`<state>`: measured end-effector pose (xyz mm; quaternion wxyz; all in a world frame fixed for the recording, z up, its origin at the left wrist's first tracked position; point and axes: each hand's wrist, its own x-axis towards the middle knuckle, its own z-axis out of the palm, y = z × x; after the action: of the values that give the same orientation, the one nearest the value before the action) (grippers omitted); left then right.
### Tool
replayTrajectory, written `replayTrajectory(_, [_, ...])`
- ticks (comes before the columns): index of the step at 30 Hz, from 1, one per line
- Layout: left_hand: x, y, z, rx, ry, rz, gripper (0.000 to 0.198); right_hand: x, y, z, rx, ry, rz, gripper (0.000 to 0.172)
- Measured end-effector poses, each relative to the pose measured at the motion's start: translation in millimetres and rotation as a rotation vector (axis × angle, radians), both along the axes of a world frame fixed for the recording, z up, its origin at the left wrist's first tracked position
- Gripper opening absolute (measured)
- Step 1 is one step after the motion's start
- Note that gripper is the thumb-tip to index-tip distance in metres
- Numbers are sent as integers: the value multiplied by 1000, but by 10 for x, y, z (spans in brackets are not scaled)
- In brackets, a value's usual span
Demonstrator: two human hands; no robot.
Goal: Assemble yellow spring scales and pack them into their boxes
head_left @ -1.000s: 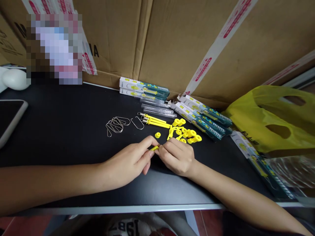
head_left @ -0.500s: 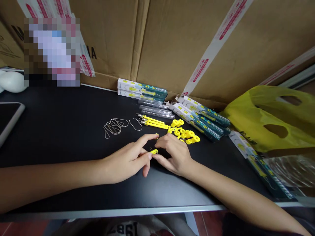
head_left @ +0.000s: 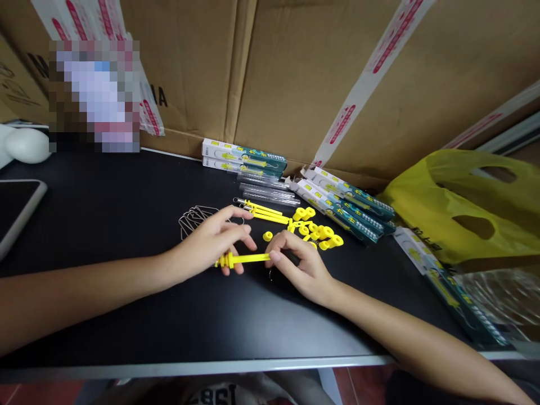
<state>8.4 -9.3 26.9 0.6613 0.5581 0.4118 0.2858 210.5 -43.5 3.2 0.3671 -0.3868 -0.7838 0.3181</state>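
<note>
My right hand pinches the right end of a yellow plastic spring-scale rod between thumb and fingers. A small dark wire hook shows just below that fingertip grip. My left hand is at the rod's flanged left end, its fingers spread apart, with the rod crossing in front of the lower ones. Close beyond the hands lie a loose yellow cap, a heap of yellow caps and small parts, and several more yellow rods with metal ends. Wire hooks are partly covered by my left hand.
Clear plastic tubes lie behind the rods. Printed boxes stand to the right, with another pair of boxes against the cardboard. At far right are a yellow bag and a single box; a phone lies far left.
My left hand has moved left and up, and its fingers have spread. The yellow piece, earlier mostly hidden between both hands, now shows as a long rod in my right hand.
</note>
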Motion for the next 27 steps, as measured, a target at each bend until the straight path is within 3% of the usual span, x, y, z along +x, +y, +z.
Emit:
replayTrajectory(8, [-81, 249, 51, -205, -343, 228, 31, -49, 17, -9, -320, 193, -61, 24])
replayTrajectory(15, [-6, 89, -2, -212, -562, 111, 16, -125, 0, -43, -549, 383, -52, 29])
replayTrajectory(27, [38, 38, -159, -70, -392, -53, 16, -135, 9, -36, -677, 425, 8, 31])
